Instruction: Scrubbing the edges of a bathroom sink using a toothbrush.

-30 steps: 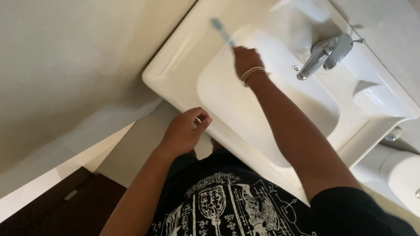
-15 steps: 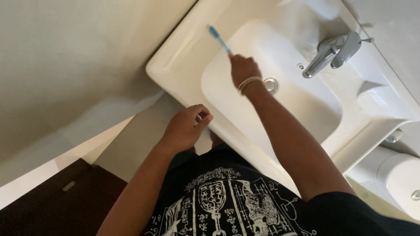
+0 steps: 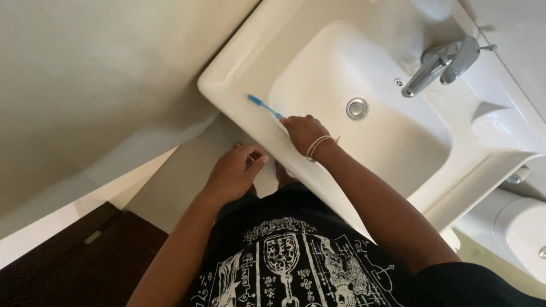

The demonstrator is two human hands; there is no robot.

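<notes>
A: Right hand (image 3: 302, 132) — what's it gripping?
B: It's closing its fingers round a blue toothbrush (image 3: 263, 106), thin plastic, the head pointing to the upper left of the frame. The brush is lying over the front rim of the sink (image 3: 239, 68), centre of frame.
A: Sink material?
B: Glossy white ceramic, a rounded rectangular bowl. Nothing's sitting in it but the round metal drain (image 3: 356, 108).
A: Tap?
B: Shiny chrome tap (image 3: 442, 65), upper right, angling over the bowl.
A: Left hand (image 3: 234, 171)?
B: It's curling loosely below the rim, thumb and fingertips coming together. Whether it's pinching anything, I can't tell; too small.
A: Anything else?
B: Pale thin bands (image 3: 316, 145) are circling the right wrist. A black printed shirt (image 3: 296, 256) is filling the bottom. A white toilet (image 3: 523, 233) is getting cut off at the lower right edge.
</notes>
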